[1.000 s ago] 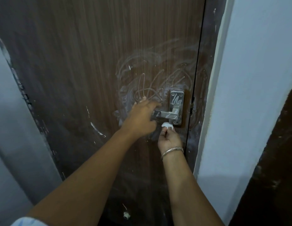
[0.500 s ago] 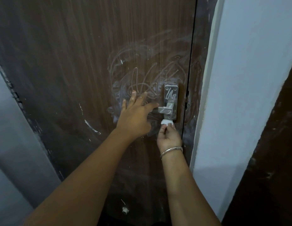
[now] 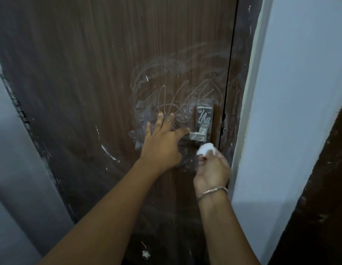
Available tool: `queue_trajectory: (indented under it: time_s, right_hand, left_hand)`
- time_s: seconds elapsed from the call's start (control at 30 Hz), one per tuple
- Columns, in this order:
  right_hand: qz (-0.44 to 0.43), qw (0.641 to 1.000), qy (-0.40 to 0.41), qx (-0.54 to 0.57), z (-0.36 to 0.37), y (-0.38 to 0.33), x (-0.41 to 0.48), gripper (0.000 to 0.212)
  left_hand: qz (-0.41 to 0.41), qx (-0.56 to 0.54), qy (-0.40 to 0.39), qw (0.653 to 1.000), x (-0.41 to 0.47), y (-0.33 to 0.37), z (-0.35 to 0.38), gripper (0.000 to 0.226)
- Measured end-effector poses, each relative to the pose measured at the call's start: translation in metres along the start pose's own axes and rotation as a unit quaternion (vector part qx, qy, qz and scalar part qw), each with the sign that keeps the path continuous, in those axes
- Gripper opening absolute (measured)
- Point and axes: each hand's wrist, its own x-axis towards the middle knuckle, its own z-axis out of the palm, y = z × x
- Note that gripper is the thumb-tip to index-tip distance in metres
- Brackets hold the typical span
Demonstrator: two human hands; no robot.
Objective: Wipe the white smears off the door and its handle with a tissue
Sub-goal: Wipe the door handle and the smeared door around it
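White crumpled tissue (image 3: 206, 148) sits just below smeared metal handle (image 3: 199, 135).

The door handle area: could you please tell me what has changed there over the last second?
The left hand let go of the handle and now lies spread, fingers open, against the door. The right hand keeps pinching the tissue just below the handle. The white smears look unchanged.

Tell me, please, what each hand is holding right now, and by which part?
Right hand pinches the wadded tissue by its lower edge; left hand holds nothing, spread on the door.
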Motion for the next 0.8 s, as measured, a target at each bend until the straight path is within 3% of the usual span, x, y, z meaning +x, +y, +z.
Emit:
queue_trajectory:
  time_s: [0.03,0.1,0.13,0.2,0.27,0.37,0.47,0.53,0.63,0.73,0.8]
  right_hand:
    - [-0.101,0.992,0.010,-0.071,0.001,-0.008,-0.004,0.018]
    - [-0.293,0.937,-0.012,-0.192,0.008,-0.025,-0.012,0.022]
    - [-0.368,0.897,-0.045,-0.243,0.014,-0.034,-0.013,0.022]
    - [-0.497,0.780,-0.090,-0.368,0.026,-0.050,-0.006,0.020]
    - [-0.563,0.664,-0.109,-0.481,0.039,-0.064,0.004,0.022]
    - [-0.599,0.515,-0.125,-0.600,0.053,-0.073,0.013,0.027]
    - [-0.606,0.414,-0.138,-0.665,0.062,-0.075,0.011,0.023]
    - [-0.593,0.372,-0.137,-0.701,0.070,-0.078,0.007,0.019]
    - [-0.568,0.343,-0.164,-0.730,0.083,-0.076,0.000,0.021]
    - [-0.553,0.339,-0.189,-0.738,0.091,-0.071,-0.001,0.022]
    - [-0.535,0.371,-0.170,-0.740,0.091,-0.076,0.003,0.018]
  left_hand:
    - [-0.002,-0.004,0.001,1.000,0.000,0.000,0.001,0.071]
    - [-0.005,-0.010,0.003,1.000,-0.001,0.001,0.002,0.071]
    - [-0.006,-0.012,0.002,1.000,-0.001,0.002,0.002,0.070]
    - [-0.007,-0.010,-0.003,1.000,-0.003,0.001,0.002,0.070]
    - [-0.008,-0.002,-0.013,1.000,-0.005,0.000,0.001,0.071]
    - [-0.024,0.010,-0.015,1.000,-0.008,0.001,0.001,0.073]
    - [-0.038,0.024,-0.019,0.999,-0.008,0.003,0.001,0.074]
    - [-0.040,0.028,-0.026,0.998,-0.008,0.003,0.001,0.074]
    - [-0.041,0.031,-0.028,0.998,-0.008,0.002,0.003,0.072]
    - [-0.042,0.029,-0.025,0.998,-0.008,0.002,0.004,0.073]
    - [-0.045,0.027,-0.027,0.998,-0.009,0.001,0.005,0.076]
